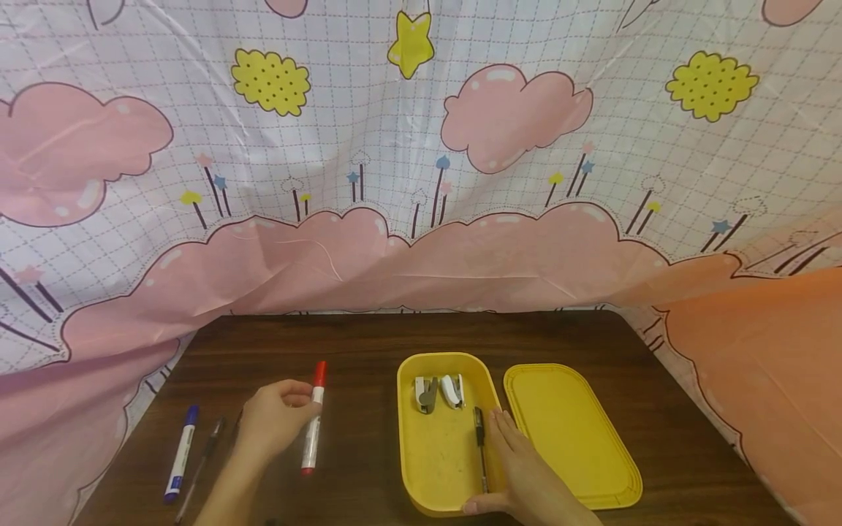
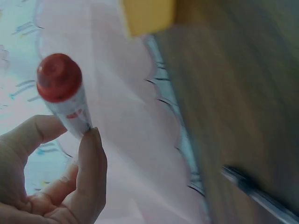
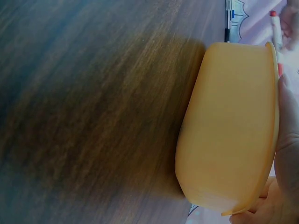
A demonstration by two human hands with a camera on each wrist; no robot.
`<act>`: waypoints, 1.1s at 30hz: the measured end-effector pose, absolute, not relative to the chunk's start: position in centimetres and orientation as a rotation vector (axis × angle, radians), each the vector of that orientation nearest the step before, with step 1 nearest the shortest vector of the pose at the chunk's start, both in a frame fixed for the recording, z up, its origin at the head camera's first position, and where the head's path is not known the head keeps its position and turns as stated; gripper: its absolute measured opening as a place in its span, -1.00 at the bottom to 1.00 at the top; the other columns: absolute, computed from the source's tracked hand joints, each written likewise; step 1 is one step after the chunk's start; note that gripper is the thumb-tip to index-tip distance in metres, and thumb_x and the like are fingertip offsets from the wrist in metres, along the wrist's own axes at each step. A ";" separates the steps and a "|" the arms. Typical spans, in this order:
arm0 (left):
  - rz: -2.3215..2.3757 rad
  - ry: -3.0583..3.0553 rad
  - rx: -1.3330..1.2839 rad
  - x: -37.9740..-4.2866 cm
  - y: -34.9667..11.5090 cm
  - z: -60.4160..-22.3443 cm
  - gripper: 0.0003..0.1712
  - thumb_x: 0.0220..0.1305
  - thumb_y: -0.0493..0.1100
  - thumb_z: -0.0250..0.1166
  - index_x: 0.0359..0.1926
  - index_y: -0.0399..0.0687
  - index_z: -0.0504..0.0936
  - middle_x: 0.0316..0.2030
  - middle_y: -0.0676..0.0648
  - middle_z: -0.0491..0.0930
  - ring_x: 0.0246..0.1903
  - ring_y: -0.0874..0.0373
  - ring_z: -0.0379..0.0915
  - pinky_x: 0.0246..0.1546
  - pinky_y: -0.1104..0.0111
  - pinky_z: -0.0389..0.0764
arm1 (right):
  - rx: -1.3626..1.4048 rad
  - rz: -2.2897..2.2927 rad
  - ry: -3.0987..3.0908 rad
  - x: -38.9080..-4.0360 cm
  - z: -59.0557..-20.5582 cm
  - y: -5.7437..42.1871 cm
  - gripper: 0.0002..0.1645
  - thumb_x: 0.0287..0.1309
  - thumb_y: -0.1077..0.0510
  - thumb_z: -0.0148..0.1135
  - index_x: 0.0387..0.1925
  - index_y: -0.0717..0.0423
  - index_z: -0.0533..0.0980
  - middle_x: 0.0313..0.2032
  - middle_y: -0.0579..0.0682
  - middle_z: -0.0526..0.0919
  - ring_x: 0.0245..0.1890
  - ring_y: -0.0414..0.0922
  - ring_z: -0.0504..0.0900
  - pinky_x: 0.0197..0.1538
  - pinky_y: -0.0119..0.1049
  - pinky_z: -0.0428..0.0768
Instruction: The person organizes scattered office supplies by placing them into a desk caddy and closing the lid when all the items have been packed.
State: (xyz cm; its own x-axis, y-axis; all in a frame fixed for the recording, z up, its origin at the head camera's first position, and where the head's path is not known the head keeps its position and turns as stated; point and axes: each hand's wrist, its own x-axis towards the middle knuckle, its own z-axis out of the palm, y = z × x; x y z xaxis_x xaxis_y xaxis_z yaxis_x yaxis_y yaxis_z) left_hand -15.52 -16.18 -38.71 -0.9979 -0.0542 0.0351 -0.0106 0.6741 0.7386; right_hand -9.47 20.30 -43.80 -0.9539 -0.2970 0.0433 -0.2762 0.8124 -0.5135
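Note:
My left hand [image 1: 276, 416] pinches a white marker with a red cap [image 1: 313, 424] between thumb and fingertips, left of a yellow box [image 1: 404, 438]. In the left wrist view the red end of the marker [image 2: 60, 78] points toward the camera. My right hand [image 1: 526, 467] rests on the box, its straight fingers along the right rim and its thumb at the near rim. Inside the box lie two small stapler-like things, one grey and white [image 1: 426, 394], one white [image 1: 453, 391], and a black-capped pen [image 1: 481, 446] along the right wall.
A yellow lid [image 1: 572, 438] lies flat right of the box. At the left are a blue-capped marker [image 1: 180, 453] and a dark-capped pen [image 1: 200, 467]; another dark item is partly hidden behind my left hand. A patterned curtain [image 1: 421, 270] hangs behind the table.

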 end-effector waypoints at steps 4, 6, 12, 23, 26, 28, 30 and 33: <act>-1.308 -2.782 0.044 -15.5 -14.4 -36.8 -0.63 0.11 -0.03 0.37 -0.06 -0.06 0.67 -0.20 -0.05 0.74 -0.15 -0.02 0.64 -0.27 0.16 0.62 | -0.480 -0.826 2.965 -9.5 -43.8 20.4 0.56 -0.36 -0.54 0.34 0.44 0.39 -0.02 0.46 0.38 -0.03 0.47 0.33 -0.04 0.34 0.30 0.18; -1.348 -2.761 0.041 -15.5 -13.7 -36.0 -0.63 0.12 -0.03 0.38 -0.05 -0.05 0.66 -0.18 -0.04 0.74 -0.16 0.04 0.65 -0.28 0.21 0.63 | -0.483 -0.823 2.969 -9.4 -43.9 20.4 0.57 -0.36 -0.56 0.33 0.44 0.38 -0.02 0.46 0.38 -0.02 0.47 0.32 -0.03 0.34 0.29 0.19; -1.448 -2.706 0.038 -15.6 -11.9 -34.3 -0.63 0.11 -0.04 0.39 -0.05 -0.03 0.66 -0.18 -0.02 0.74 -0.18 0.12 0.66 -0.26 0.29 0.60 | -0.494 -0.808 2.984 -9.4 -43.9 20.4 0.57 -0.37 -0.59 0.29 0.45 0.37 -0.01 0.46 0.37 -0.01 0.47 0.31 -0.02 0.35 0.26 0.20; -1.674 -2.614 0.025 -15.8 -9.2 -33.6 -0.68 0.07 -0.10 0.42 -0.10 0.00 0.69 -0.22 0.00 0.72 -0.24 0.18 0.63 -0.28 0.38 0.54 | -0.488 -0.804 2.967 -9.5 -44.0 20.4 0.56 -0.36 -0.58 0.30 0.45 0.35 -0.02 0.47 0.36 -0.04 0.48 0.29 -0.05 0.37 0.27 0.16; -1.752 -2.599 -0.007 -16.0 -8.1 -34.1 -0.68 0.07 -0.11 0.42 -0.11 -0.03 0.69 -0.23 -0.01 0.71 -0.23 0.16 0.60 -0.25 0.35 0.56 | -0.486 -0.799 2.969 -9.5 -44.0 20.4 0.57 -0.37 -0.59 0.29 0.45 0.35 -0.03 0.47 0.35 -0.04 0.48 0.29 -0.05 0.37 0.27 0.15; -1.814 -2.586 -0.042 -16.1 -7.2 -34.6 -0.68 0.07 -0.13 0.42 -0.11 -0.08 0.68 -0.23 -0.04 0.71 -0.23 0.15 0.59 -0.23 0.33 0.60 | -0.483 -0.796 2.969 -9.5 -43.9 20.4 0.58 -0.37 -0.59 0.29 0.46 0.34 -0.03 0.48 0.35 -0.04 0.49 0.28 -0.06 0.37 0.27 0.15; -1.913 -2.562 -0.092 -16.2 -6.2 -35.3 -0.66 0.09 -0.18 0.40 -0.08 -0.18 0.67 -0.21 -0.10 0.70 -0.24 0.14 0.60 -0.21 0.28 0.67 | -0.477 -0.791 2.972 -9.5 -43.9 20.3 0.58 -0.38 -0.59 0.30 0.46 0.34 -0.03 0.48 0.34 -0.04 0.49 0.28 -0.05 0.38 0.27 0.15; -2.080 -2.515 -0.151 -16.2 -4.7 -36.4 -0.63 0.11 -0.24 0.38 -0.05 -0.32 0.63 -0.20 -0.18 0.69 -0.28 0.16 0.63 -0.20 0.25 0.72 | -0.467 -0.788 2.979 -9.5 -44.0 20.3 0.57 -0.38 -0.57 0.32 0.46 0.34 -0.02 0.48 0.34 -0.03 0.49 0.28 -0.04 0.38 0.26 0.14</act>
State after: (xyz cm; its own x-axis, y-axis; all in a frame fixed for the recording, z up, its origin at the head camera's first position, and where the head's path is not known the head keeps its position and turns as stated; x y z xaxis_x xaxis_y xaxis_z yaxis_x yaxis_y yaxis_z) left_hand -16.23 -4.66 -36.39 -0.9879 0.1506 -0.0377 -0.0087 0.1884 0.9821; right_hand -9.49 20.28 -43.96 -0.9549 -0.2924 0.0520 -0.2800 0.8275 -0.4867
